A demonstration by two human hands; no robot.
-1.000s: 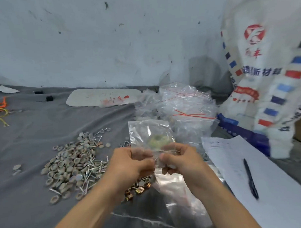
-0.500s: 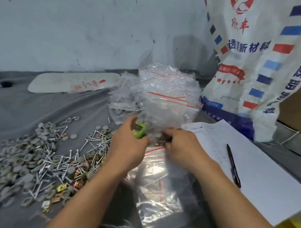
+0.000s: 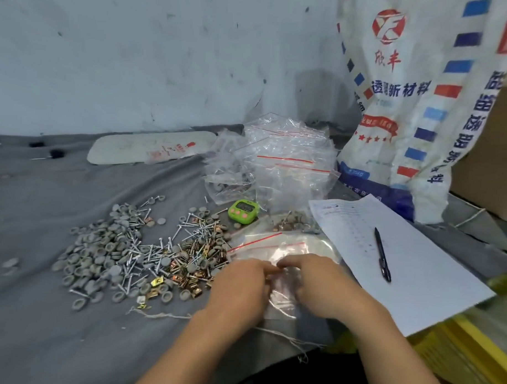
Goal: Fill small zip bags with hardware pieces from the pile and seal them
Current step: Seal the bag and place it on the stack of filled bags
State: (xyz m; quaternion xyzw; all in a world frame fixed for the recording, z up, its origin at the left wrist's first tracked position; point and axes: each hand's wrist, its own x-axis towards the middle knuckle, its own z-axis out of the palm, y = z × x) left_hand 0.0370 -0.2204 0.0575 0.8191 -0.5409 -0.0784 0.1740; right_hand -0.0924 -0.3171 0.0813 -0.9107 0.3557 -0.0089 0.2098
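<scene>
Bag stack sits just right of the hardware pile, under your hands. Left hand and right hand meet fingertips on it; pinching or only touching, can't tell. Slick film, so you may lift two bags.

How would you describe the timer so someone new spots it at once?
Find the heap of clear zip bags at the back wall, left of the big printed sack. At the heap's front foot, on the grey cloth between the hardware pile and the paper sheet, sits the timer. It is the only bright green thing there, with a dark screen and pink buttons.
</scene>
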